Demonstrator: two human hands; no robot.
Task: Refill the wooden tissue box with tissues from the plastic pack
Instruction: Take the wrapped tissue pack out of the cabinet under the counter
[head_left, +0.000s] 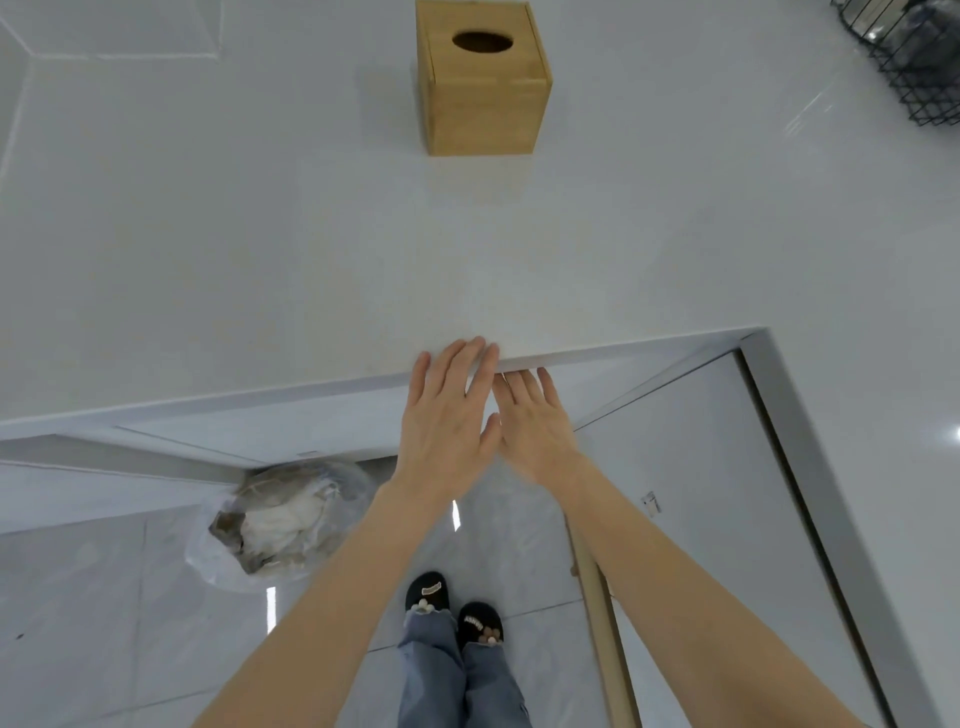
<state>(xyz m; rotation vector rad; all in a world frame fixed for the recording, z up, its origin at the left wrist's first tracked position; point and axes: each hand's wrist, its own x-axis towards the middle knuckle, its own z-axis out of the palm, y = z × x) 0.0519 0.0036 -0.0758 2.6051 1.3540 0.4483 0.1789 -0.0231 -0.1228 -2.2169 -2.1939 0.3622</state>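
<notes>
A cube-shaped wooden tissue box (485, 83) with an oval hole in its lid stands at the far side of the white counter (260, 270). No tissue shows in the hole. My left hand (449, 415) is flat, fingers straight, its tips over the counter's front edge. My right hand (535, 423) lies right beside it, fingers straight, just under that edge. Both hands are empty and far in front of the box. No plastic tissue pack is in view.
A black wire basket (914, 62) sits at the counter's far right corner. Below the counter, on the tiled floor, a clear plastic bag (280, 525) holds crumpled white waste. A cabinet door (717, 493) stands open at the right. My slippered feet (452, 608) are below.
</notes>
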